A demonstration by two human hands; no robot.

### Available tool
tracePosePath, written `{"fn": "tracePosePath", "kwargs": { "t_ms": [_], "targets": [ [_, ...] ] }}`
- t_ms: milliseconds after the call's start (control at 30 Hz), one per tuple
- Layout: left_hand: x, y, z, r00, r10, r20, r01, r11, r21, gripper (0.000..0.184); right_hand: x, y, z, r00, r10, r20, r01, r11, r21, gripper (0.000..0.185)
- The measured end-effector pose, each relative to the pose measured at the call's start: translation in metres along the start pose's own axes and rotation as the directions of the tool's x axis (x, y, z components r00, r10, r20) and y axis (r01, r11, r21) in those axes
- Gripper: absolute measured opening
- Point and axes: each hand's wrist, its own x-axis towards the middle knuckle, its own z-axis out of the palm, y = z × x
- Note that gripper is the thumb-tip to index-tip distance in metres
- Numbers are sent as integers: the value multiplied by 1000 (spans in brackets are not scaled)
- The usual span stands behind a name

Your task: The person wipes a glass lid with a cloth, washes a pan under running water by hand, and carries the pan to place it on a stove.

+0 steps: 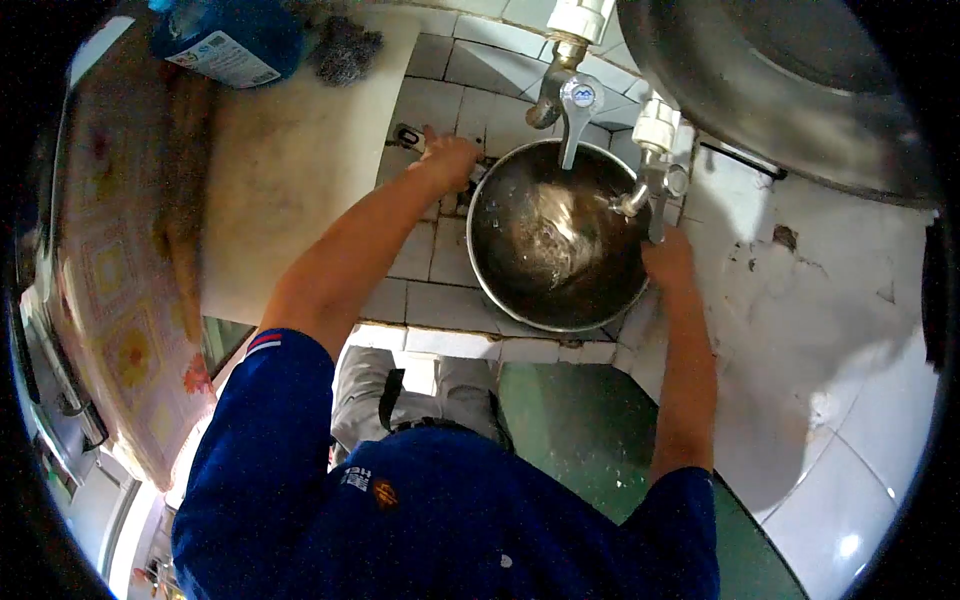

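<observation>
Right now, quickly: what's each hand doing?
Left hand: closed, holding the pan handle.
Right hand: at the lower end of the tap lever, by the pan's rim; whether it grips either cannot be told.

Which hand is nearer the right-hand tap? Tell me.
Right. The right hand is close to the tap; the left hand is across the metal bowl, on its left.

Easiest way into the pot (484,284) rn is over the near rim (562,328), btwn the forearms (360,225). Far side's tight tbh: left tap's lever (574,135) hangs over the rim, right tap's spout (632,204) pokes in too. L hand (448,161) n R hand (670,259) crowd the sides. Board (295,200) on the left is passable up to the bottle (230,48) + scrubber (346,52). Big metal vessel (780,110) blocks the desk's (735,310) far-right part fyi.
</observation>
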Motion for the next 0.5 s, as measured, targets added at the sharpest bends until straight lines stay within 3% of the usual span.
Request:
{"fn": "tracePosePath", "kwargs": {
  "t_ms": [100, 133, 200, 300, 367, 433, 500],
  "targets": [
    [3, 13, 3, 999, 38, 35, -40, 997, 72, 51, -7, -1, -37, 992, -103, 72, 108, 991, -76, 27],
    [0, 20, 4, 998, 56, -21, -54, 995, 86, 52, -10, -7, -54, 993, -95, 69, 101, 992, -81, 27],
    [-10, 36, 0, 994, 84, -76, -77, 993, 91, 52, -18, -18, -82, 968, 106, 226, -78, 988, -130, 29],
    [-23, 56, -18, 983, 182, -24, -182, 983, 33, 56, -22, -1, -96, 963, 109, 245, -92, 993, -78, 27],
    [-15, 61, 0, 930, 302, -209, -288, 953, 97, 51, -26, 14, -103, 961, 137, 241, -123, 990, -71, 26],
    [-13, 63, 15, 885, 373, -278, -355, 928, 115, 49, -34, 26, -113, 958, 159, 240, -148, 987, -63, 26],
    [-10, 64, 24, 795, 449, -407, -449, 888, 102, 40, -41, 30, -128, 958, -176, 228, 248, 906, -342, 23]
  ]
}}
